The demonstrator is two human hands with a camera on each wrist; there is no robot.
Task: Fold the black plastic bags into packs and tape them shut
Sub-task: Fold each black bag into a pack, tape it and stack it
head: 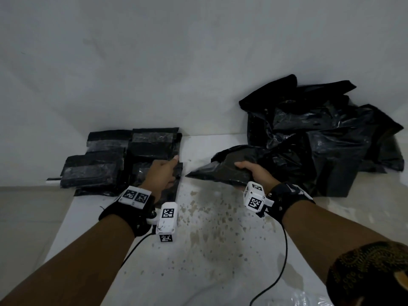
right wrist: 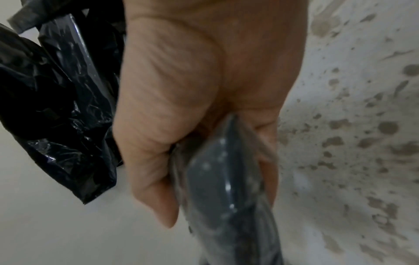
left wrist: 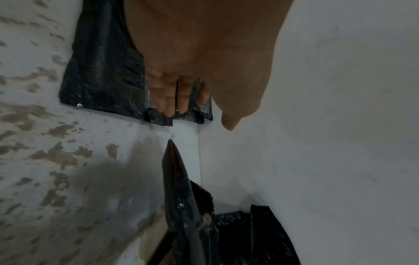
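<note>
Several folded, taped black packs (head: 106, 162) lie stacked at the back left of the stained white table (head: 212, 235). My left hand (head: 173, 168) rests on the nearest pack (left wrist: 102, 71) with straight fingers (left wrist: 170, 100) lying along its taped edge; the thumb points toward the wall. My right hand (head: 242, 173) grips a flattened black bag (head: 218, 171) and holds it just above the table, thumb on top and fingers underneath. In the right wrist view that bag (right wrist: 226, 188) runs out from the fist. A loose pile of black bags (head: 320, 138) sits at the back right.
A white wall (head: 198, 74) rises directly behind the packs and the pile. The table's left edge (head: 64, 219) drops to a tiled floor. A thin white strip (head: 53, 180) pokes out left of the packs. Wrist cables trail over the near table; crumpled clear plastic (head: 302, 299) lies near my right elbow.
</note>
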